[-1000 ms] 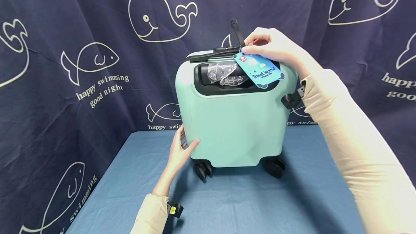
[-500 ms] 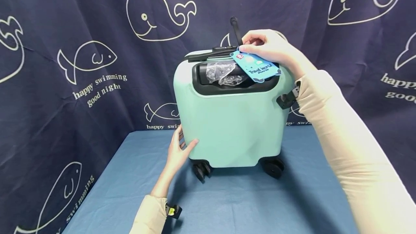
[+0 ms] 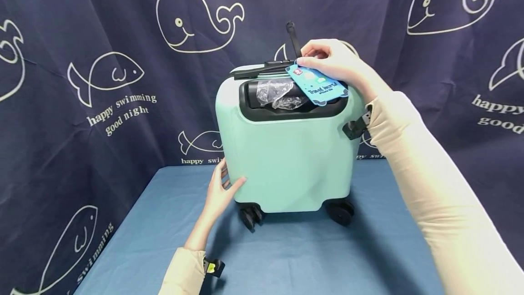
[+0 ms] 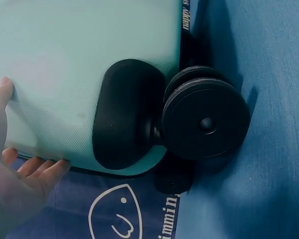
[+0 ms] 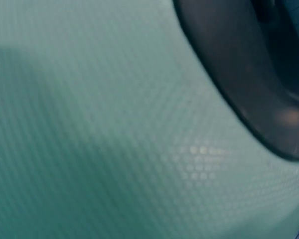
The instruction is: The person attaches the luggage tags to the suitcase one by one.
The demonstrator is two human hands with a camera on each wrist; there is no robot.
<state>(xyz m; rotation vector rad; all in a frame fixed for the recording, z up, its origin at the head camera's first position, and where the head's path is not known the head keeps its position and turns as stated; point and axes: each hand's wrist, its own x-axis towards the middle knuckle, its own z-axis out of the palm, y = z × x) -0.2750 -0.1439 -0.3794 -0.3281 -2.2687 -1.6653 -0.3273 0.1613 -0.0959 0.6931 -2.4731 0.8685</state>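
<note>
A mint-green hard-shell suitcase (image 3: pixel 286 163) stands upright on its black wheels (image 3: pixel 340 212) in the head view. My left hand (image 3: pixel 217 190) holds its lower left edge, the thumb on the front face and the fingers round the side. In the left wrist view, that hand (image 4: pixel 20 174) grips the shell near a large black wheel (image 4: pixel 207 119). At the top, my right hand (image 3: pixel 335 63) pinches a black strap (image 3: pixel 293 39) near its lower end; the strap's free end points up. A blue travel tag (image 3: pixel 317 84) hangs beside the thumb. The right wrist view shows only blurred shell (image 5: pixel 114 124) and black recess trim (image 5: pixel 239 84).
Clear plastic wrap (image 3: pixel 280 94) covers a black handle in the recess at the suitcase's top. The suitcase stands on a blue cloth-covered table (image 3: pixel 286 258). A dark blue curtain (image 3: pixel 123 12) with white whales and fish hangs behind and at the left.
The suitcase and both hands have shifted slightly left in the head view, along with the background. Both hands keep their holds, and the tag tilts a little differently.
</note>
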